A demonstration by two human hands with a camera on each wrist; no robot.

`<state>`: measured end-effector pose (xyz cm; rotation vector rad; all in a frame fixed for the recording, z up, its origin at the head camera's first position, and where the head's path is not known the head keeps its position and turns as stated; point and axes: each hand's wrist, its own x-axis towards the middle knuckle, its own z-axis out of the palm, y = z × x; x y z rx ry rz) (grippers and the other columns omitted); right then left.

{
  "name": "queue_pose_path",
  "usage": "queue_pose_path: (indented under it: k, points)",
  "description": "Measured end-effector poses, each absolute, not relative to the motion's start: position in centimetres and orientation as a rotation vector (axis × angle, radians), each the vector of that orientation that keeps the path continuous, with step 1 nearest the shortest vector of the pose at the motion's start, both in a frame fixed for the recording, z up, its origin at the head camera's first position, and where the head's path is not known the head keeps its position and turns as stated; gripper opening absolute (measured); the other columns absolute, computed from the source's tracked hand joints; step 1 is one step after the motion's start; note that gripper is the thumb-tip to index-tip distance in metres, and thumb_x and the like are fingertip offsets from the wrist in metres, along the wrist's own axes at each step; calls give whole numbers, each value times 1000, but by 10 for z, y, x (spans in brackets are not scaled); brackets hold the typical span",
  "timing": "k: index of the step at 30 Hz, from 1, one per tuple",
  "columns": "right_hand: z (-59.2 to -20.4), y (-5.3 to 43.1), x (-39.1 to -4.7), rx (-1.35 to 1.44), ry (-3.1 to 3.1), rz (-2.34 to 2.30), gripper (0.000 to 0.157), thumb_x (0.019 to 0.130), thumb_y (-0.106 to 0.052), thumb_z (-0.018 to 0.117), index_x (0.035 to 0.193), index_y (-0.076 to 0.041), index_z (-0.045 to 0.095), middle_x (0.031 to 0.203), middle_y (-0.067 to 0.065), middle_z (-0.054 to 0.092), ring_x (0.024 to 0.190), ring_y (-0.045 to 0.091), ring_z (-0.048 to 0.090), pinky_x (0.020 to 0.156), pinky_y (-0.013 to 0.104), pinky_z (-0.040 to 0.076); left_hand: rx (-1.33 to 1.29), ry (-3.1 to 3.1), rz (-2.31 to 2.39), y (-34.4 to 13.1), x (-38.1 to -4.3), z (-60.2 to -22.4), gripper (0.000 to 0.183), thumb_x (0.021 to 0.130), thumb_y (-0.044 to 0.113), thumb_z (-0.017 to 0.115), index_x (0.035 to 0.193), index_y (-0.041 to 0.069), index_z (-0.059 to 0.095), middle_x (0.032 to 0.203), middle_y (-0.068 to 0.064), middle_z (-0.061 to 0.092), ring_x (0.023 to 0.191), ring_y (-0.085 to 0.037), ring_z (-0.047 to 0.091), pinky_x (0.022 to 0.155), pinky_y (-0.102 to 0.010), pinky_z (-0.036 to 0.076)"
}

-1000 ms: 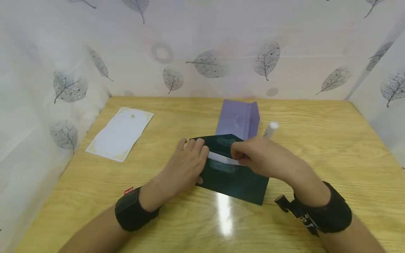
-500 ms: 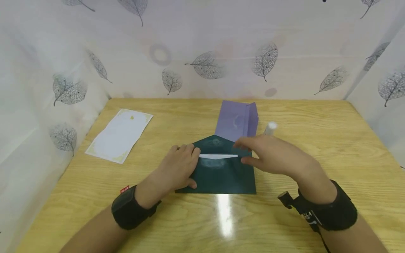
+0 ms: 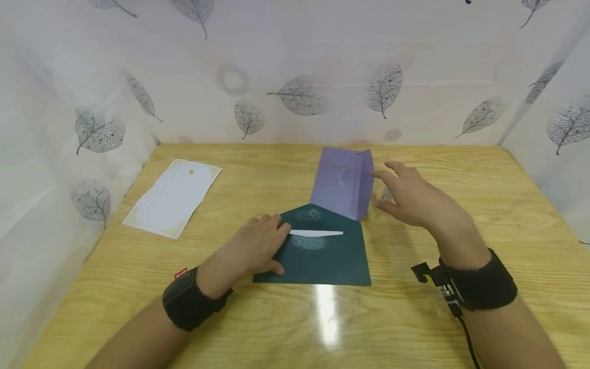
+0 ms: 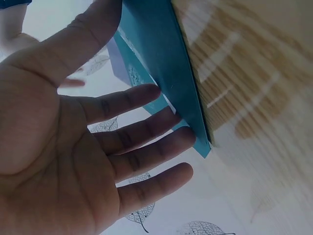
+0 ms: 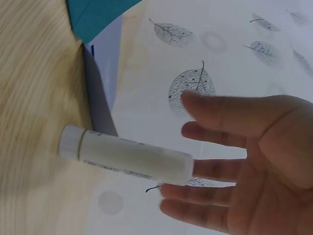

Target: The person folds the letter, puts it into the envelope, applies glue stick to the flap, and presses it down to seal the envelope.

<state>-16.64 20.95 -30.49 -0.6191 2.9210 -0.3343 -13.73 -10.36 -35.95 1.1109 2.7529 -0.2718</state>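
A dark green envelope (image 3: pixel 327 264) lies on the table with its pointed flap up, facing away from me. A strip of white paper (image 3: pixel 318 233) shows at its mouth. My left hand (image 3: pixel 255 246) rests on the envelope's left side, fingers extended in the left wrist view and thumb near the lower edge. My right hand (image 3: pixel 415 197) holds nothing; its fingers and thumb are spread around a white glue stick (image 5: pixel 132 154). That stick stands upright on the table, mostly hidden behind the hand in the head view.
A purple envelope (image 3: pixel 334 179) with its right flap raised lies behind the green one, whose flap tip meets it. At the back left is a white sheet (image 3: pixel 175 200) with gold corner trim. A leaf-patterned curtain (image 3: pixel 299 61) encloses the wooden table (image 3: pixel 258 328).
My right hand has let go at the envelope's mouth and moved up and right to the glue stick. The green envelope has turned straight and settled flat, under my left hand.
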Motion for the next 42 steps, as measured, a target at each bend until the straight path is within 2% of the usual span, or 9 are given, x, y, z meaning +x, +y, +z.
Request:
queue_pose_path:
  k: [8, 12, 16, 20, 24, 30, 34, 38, 42]
  points:
    - [-316, 215, -175, -555, 2832, -315, 39, 85, 3, 50, 124, 4, 46, 120, 27, 47, 108, 39, 47, 88, 51, 43, 1094, 2735, -287, -103, -137, -359, 82, 65, 61, 71, 125, 9, 49, 114, -11, 50, 100, -24, 49, 82, -40, 46]
    - [-315, 218, -178, -541, 2882, -277, 31, 82, 8, 48, 112, 7, 53, 109, 23, 57, 101, 37, 53, 82, 47, 47, 1180, 2718, -229, -101, -138, -356, 94, 68, 66, 65, 139, 11, 36, 125, -11, 47, 109, -26, 47, 86, -41, 45]
    - [-306, 216, -174, -517, 3001, -324, 27, 84, 0, 50, 109, 6, 55, 103, 21, 61, 91, 34, 57, 73, 43, 48, 1367, 2665, -66, -97, -138, -355, 95, 75, 68, 55, 145, 12, 24, 126, -8, 48, 106, -21, 49, 86, -36, 46]
    - [-300, 206, -166, -661, 3198, -488, 21, 84, -10, 58, 102, 0, 58, 91, 12, 64, 68, 22, 53, 59, 37, 44, 1473, 2561, 179, -92, -133, -352, 80, 85, 64, 46, 143, 12, 30, 122, -4, 52, 103, -15, 51, 88, -33, 45]
    - [-294, 189, -153, -889, 3341, -736, 22, 80, -14, 66, 98, -5, 60, 84, 6, 64, 58, 13, 48, 47, 31, 39, 1488, 2447, 505, -86, -127, -348, 66, 91, 60, 38, 136, 13, 40, 107, 5, 59, 96, -5, 52, 83, -27, 46]
    - [-289, 160, -132, -1365, 3345, -1031, 26, 73, -11, 72, 93, -5, 58, 94, 7, 68, 72, 11, 61, 49, 29, 47, 1461, 2241, 1115, -76, -119, -348, 45, 98, 44, 34, 131, 14, 43, 92, 11, 58, 82, 1, 53, 74, -24, 48]
    - [-293, 142, -121, -1669, 3217, -1102, 23, 72, -9, 71, 88, -6, 54, 99, 8, 67, 82, 16, 63, 60, 32, 53, 1304, 2024, 1527, -72, -113, -347, 44, 101, 40, 26, 133, 13, 40, 104, -1, 60, 86, -11, 59, 73, -33, 53]
    - [-297, 127, -114, -1896, 3081, -1154, 22, 72, -6, 71, 84, -5, 53, 101, 9, 64, 84, 18, 62, 64, 28, 53, 1159, 1789, 1850, -70, -110, -344, 43, 103, 30, 22, 127, 0, 41, 108, -20, 57, 91, -32, 59, 69, -51, 52]
    - [-298, 119, -111, -2027, 2984, -1205, 16, 75, -10, 71, 83, -6, 57, 97, 8, 62, 87, 18, 58, 69, 25, 51, 1118, 1758, 2040, -68, -108, -341, 37, 102, 20, 25, 122, -8, 40, 103, -27, 55, 91, -34, 58, 73, -50, 51]
